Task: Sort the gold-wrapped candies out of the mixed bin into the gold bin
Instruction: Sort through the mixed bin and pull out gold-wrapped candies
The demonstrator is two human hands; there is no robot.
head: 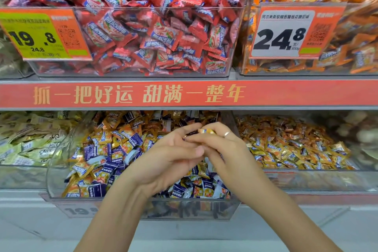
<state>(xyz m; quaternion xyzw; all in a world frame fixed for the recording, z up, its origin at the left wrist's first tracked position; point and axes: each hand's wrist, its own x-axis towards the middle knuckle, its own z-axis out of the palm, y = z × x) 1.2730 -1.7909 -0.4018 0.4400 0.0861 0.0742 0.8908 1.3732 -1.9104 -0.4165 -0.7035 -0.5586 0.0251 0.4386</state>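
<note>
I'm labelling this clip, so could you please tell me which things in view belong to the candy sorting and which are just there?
Part of the job:
- mixed bin of purple and gold candies
- gold bin to its right
- gold-wrapped candy pinched in the right hand
- left hand, touching the right

Just there:
- red candy bin
- orange candy bin
- price tags
- red shelf banner

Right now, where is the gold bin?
In the head view the gold bin sits on the lower shelf, right of the mixed bin and just right of the right hand, below the 24.8 price tag.
</note>
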